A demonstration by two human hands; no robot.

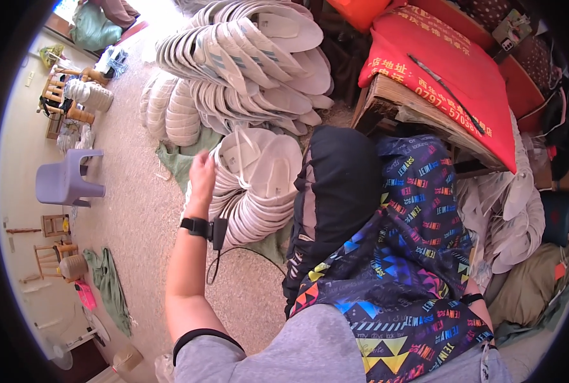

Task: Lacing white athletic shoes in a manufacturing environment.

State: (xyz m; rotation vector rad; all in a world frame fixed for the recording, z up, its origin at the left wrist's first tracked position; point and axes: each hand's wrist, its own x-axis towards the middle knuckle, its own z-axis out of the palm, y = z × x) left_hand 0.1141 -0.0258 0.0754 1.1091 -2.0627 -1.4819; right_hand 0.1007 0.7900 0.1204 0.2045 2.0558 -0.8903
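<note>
My left hand is held out past my left knee, its fingers curled closed at the left side of a curved stack of white shoe soles. Whether anything small sits inside those fingers is hidden, and I cannot tell if they touch the soles. A thin white strip lies looped over the top of this stack. On my left wrist is a black strap with a small box. Only part of my right forearm shows at the lower right, beside the patterned apron on my lap; the right hand is out of sight.
Larger piles of soles stand beyond. To the right, a red cloth covers a worn wooden table, a thin dark tool on it. More soles hang below. A purple stool stands left.
</note>
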